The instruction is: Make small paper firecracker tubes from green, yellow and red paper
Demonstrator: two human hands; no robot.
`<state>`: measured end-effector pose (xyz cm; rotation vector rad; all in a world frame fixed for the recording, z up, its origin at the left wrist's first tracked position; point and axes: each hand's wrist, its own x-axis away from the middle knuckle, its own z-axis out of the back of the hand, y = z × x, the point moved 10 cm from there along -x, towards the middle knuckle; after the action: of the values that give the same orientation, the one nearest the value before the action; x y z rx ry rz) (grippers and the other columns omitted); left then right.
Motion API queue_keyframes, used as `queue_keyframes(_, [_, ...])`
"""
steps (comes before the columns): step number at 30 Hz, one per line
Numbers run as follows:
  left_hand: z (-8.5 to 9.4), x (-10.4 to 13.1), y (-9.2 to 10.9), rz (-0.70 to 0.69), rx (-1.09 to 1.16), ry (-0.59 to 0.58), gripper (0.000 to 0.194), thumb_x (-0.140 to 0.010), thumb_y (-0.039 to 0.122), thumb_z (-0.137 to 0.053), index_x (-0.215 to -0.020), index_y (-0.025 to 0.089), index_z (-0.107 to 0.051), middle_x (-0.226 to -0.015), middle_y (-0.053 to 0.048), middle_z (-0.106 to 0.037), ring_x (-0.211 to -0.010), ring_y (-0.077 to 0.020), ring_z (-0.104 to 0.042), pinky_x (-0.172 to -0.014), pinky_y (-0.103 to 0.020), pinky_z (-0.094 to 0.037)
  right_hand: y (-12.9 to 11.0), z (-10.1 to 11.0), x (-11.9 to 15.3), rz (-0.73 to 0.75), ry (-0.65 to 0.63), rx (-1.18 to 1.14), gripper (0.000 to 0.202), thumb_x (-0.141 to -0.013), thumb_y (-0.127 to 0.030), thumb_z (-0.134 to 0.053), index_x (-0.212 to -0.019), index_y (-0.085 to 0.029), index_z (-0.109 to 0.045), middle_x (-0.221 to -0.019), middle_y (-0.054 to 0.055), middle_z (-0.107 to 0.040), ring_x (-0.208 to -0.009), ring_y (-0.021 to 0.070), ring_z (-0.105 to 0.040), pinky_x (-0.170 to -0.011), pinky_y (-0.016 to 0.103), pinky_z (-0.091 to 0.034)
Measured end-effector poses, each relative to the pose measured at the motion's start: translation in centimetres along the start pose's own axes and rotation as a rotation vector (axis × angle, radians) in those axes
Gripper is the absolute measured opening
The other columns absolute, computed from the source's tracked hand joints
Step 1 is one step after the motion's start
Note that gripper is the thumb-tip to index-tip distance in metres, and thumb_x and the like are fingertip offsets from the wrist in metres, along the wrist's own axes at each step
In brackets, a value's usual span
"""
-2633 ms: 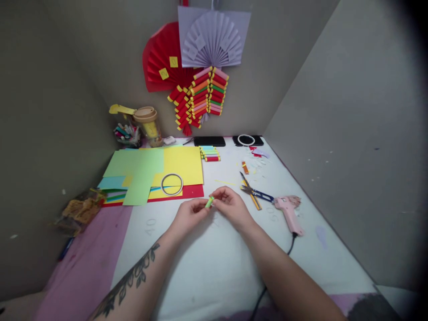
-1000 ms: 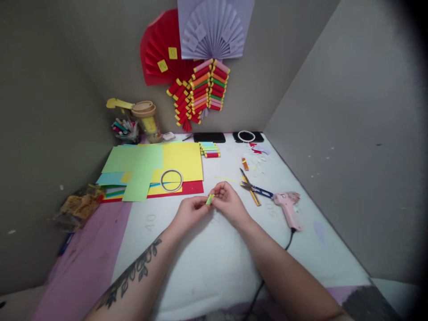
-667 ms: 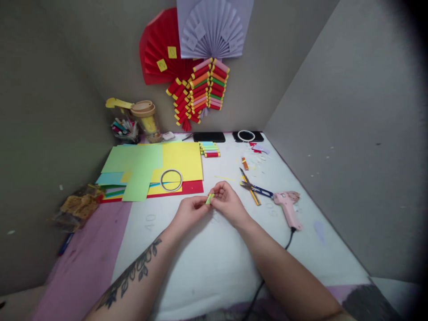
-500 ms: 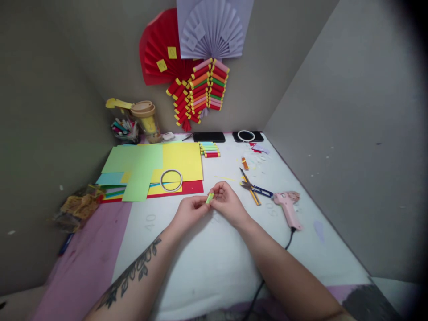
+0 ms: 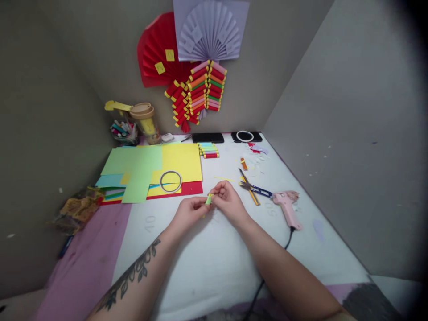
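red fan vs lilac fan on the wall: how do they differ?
Colour: the red fan is bright red, while the lilac fan is pale purple.
Layering: the lilac fan overlaps the red fan's right edge, so the red one is partly hidden.
Decoration: the red fan carries two small yellow squares; the lilac fan's pleats show only same-coloured patches.
Position: the red fan hangs lower and to the left.
Both are pleated paper fans fixed to the wall above the strings of paper rolls.

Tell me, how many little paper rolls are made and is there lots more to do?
Done: a small row of finished rolls lies by the yellow paper; too small to count. In hand: the left hand and right hand pinch one green roll. Left: probably many, since uncut sheets remain.
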<state>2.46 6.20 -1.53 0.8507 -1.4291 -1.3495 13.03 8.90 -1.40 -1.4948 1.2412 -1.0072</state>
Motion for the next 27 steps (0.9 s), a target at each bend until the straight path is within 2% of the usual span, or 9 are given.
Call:
queue_keyframes(7, [0.0,0.1,0.1,0.000,0.000,0.011,0.036,-0.074,0.039,-0.063,-0.095,0.011,-0.073,-0.078,-0.005,-0.069,-0.067,-0.0148,-0.057,-0.062,-0.023,-0.042,-0.1,0.1,0.1,-0.013,0.023,0.004,0.029,-0.066,-0.019,-0.064,-0.084,-0.023,-0.042,-0.075,-0.004,-0.058,-0.065,0.0119,-0.055,-0.059,0.025,-0.043])
queue_keyframes(14, [-0.2,0.0,0.3,0.003,0.070,0.004,0.030,-0.074,0.034,-0.064,-0.094,0.013,-0.072,-0.081,-0.005,-0.070,-0.067,-0.0140,-0.059,-0.062,-0.023,-0.041,-0.2,0.6,0.1,-0.050,0.070,-0.024,0.023,-0.069,-0.021,-0.057,-0.086,-0.023,-0.042,-0.077,-0.003,-0.063,-0.056,0.0099,-0.051,-0.054,0.023,-0.039])
queue_keyframes(17, [0.4,-0.1,-0.2,0.022,0.169,0.066,0.033,-0.069,0.032,-0.070,-0.095,0.012,-0.068,-0.077,-0.005,-0.070,-0.065,-0.0137,-0.059,-0.062,-0.023,-0.042,-0.3,1.0,0.2,-0.052,0.099,0.019,0.024,-0.068,-0.022,-0.060,-0.088,-0.022,-0.046,-0.083,-0.001,-0.063,-0.060,0.0106,-0.052,-0.055,0.023,-0.039])
queue_keyframes(22, [1.4,-0.1,-1.0,0.045,0.286,0.177,0.031,-0.066,0.030,-0.073,-0.087,0.016,-0.054,-0.060,0.003,-0.063,-0.055,-0.0095,-0.055,-0.059,-0.022,-0.040,1.1,-0.8,0.3,-0.126,-0.102,0.033,0.021,-0.069,-0.030,-0.069,-0.083,-0.020,-0.057,-0.073,-0.002,-0.059,-0.065,0.0123,-0.053,-0.061,0.025,-0.039])
queue_keyframes(27, [0.8,0.1,-0.8,0.064,0.380,0.111,0.034,-0.064,0.030,-0.076,-0.077,0.018,-0.046,-0.051,0.008,-0.054,-0.049,-0.0073,-0.051,-0.055,-0.019,-0.036,2.1,-1.7,0.7,-0.210,-0.179,-0.076,0.024,-0.068,-0.035,-0.072,-0.071,-0.017,-0.055,-0.063,-0.004,-0.056,-0.057,0.0095,-0.048,-0.058,0.023,-0.035])
